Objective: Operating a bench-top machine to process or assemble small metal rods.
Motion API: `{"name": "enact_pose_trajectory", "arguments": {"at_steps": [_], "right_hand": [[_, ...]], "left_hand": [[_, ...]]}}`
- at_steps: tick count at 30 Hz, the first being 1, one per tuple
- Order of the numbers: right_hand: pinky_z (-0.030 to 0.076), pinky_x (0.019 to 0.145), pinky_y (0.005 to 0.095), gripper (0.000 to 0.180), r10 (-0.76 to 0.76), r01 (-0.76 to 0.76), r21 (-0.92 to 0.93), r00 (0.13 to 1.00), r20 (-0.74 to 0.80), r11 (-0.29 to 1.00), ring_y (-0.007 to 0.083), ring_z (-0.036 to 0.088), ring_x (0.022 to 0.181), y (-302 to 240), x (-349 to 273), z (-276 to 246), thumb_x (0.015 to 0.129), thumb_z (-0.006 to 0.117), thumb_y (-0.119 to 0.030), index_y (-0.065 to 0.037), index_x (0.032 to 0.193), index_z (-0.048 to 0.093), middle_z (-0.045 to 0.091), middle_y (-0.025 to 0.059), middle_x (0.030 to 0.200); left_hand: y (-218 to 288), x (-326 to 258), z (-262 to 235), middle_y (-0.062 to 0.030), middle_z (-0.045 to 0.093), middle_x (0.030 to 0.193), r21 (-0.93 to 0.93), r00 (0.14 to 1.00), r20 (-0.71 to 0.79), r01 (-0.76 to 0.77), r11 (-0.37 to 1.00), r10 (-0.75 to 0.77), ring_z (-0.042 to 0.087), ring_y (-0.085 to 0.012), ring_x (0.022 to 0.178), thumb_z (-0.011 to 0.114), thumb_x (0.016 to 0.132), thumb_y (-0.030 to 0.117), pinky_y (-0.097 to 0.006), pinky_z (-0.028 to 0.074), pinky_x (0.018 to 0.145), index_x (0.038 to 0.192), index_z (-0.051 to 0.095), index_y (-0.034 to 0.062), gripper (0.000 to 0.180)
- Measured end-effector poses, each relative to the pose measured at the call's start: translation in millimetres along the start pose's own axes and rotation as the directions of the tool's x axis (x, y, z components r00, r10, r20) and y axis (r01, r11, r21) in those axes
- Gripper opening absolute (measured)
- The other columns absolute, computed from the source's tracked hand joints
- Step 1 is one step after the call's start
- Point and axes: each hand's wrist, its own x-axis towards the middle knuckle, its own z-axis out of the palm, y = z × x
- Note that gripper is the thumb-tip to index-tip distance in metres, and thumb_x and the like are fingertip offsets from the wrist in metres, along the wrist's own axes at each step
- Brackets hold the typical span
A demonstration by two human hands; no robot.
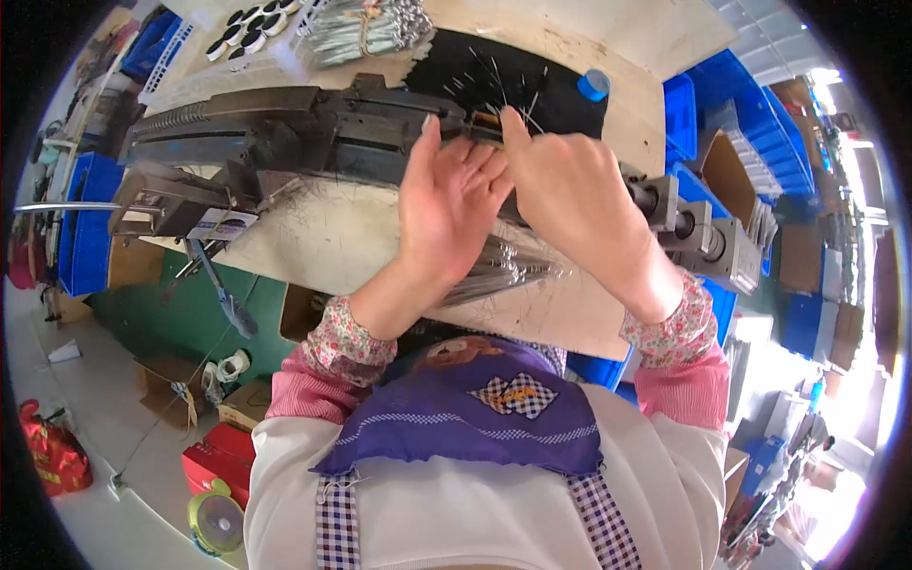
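Observation:
My left hand (448,198) is at the front edge of a long dark metal bench machine (370,133), palm turned up, thumb standing apart and fingers loosely bent; nothing shows in its palm. Right beside it, my right hand (570,185) shows its back, knuckles bent and fingers curled down by the machine's narrow middle. What it grips, if anything, is hidden behind the hand. Beyond both hands, thin metal pins (532,100) lie scattered on a black mat (579,119). Beneath my wrists, a bunch of thin metal wires (503,271) rests on the wooden table (323,256).
A white crate (275,62) with black-and-white round pieces stands at the back left, beside a tied bundle of metal rods (366,33). A blue cap (594,85) sits on the mat's right side. Metal cylinder blocks (703,237) extend to the right, near blue bins (750,104).

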Motion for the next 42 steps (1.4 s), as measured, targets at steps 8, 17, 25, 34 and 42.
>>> {"name": "enact_pose_trajectory", "arguments": {"at_steps": [8,17,25,34,42], "right_hand": [[0.052,0.059,0.0411,0.036,0.033,-0.034,0.120,0.999,0.006,0.992,0.0347,0.064,0.069,3.9,-17.5,6.4,0.076,0.055,-0.002,0.006,0.111,0.051,0.062,0.0188,0.075],[0.052,0.069,0.0463,0.024,0.185,-0.320,0.367,0.916,0.357,0.873,0.0398,0.064,0.082,-11.1,-97.9,105.3,0.084,0.056,-0.015,-0.003,0.103,0.049,0.063,0.0208,0.089],[0.051,0.071,0.0369,0.026,0.357,-0.247,0.730,0.934,0.004,0.637,0.0294,0.065,0.082,8.1,-114.7,75.3,0.082,0.064,-0.004,-0.002,0.105,0.050,0.061,0.0167,0.090],[0.032,0.053,0.0208,0.011,0.650,0.066,0.964,0.727,-0.222,0.256,0.0071,0.041,0.061,44.8,-104.6,35.6,0.099,0.044,-0.009,-0.001,0.094,0.049,0.053,0.0049,0.078],[0.038,0.055,0.0216,0.005,0.514,-0.084,0.936,0.850,-0.112,0.343,0.0090,0.047,0.062,26.1,-101.9,25.2,0.095,0.047,-0.002,0.001,0.093,0.051,0.053,0.0056,0.076]], "left_hand": [[-1.3,-1.2,-7.1,-0.0058,0.060,0.107,0.107,1.000,-0.016,0.019,0.994,-0.017,0.053,-0.0178,0.106,0.043,0.098,0.036,-0.034,0.037,0.101,0.103,0.056,0.0056,0.033],[-52.7,-7.5,-19.1,-0.0060,0.049,0.131,0.244,0.958,-0.287,0.078,0.967,-0.005,0.047,-0.0163,0.121,0.053,0.096,0.027,-0.034,0.030,0.109,0.125,0.049,0.0030,0.038],[72.0,-133.0,-71.9,-0.0282,0.009,0.152,0.469,0.701,0.606,0.066,-0.881,0.376,0.009,-0.0479,0.140,0.067,0.081,0.031,-0.060,0.010,0.111,0.148,0.019,0.0021,0.087],[231.3,-262.0,-188.8,-0.0265,0.061,0.113,0.417,0.302,0.000,0.867,-0.275,0.953,0.061,-0.0423,0.100,0.061,0.084,0.029,-0.050,0.048,0.082,0.150,0.012,0.0114,0.084],[67.8,-137.9,-53.2,-0.0267,0.028,0.147,0.814,0.813,0.297,0.059,-0.578,0.501,0.023,-0.0407,0.139,0.060,0.088,0.021,-0.049,0.016,0.114,0.144,0.024,-0.0049,0.071]]}}
